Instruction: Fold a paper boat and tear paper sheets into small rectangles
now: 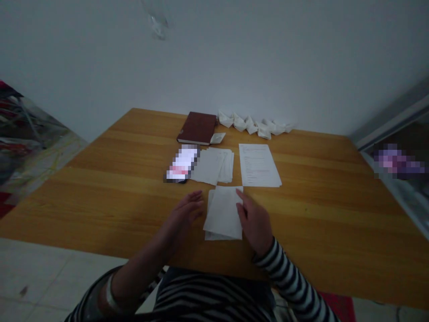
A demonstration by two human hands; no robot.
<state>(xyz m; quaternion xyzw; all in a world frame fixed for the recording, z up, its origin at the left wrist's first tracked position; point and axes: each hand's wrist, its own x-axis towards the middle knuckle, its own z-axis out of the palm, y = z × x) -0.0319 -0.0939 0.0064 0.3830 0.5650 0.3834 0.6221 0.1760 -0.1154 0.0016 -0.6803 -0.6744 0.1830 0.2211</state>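
Note:
Small white paper sheets (223,214) lie loosely stacked near the table's front edge, the upper one slightly skewed over the lower. My right hand (257,223) rests at their right side, its index fingertip on the top right corner and its thumb over the right edge. Those two digits are apart; the other fingers are tucked out of sight. My left hand (187,208) hovers just left of the sheets with fingers stretched out and nothing in them. Beyond lies another spread of white paper (208,165), next to a printed page (259,165).
A phone (182,163) with a lit screen lies left of the paper spread. Behind it are a dark red notebook (197,127) and a small folded paper piece (218,138). Several folded paper boats (250,125) line the wooden table's (100,179) back edge by the wall.

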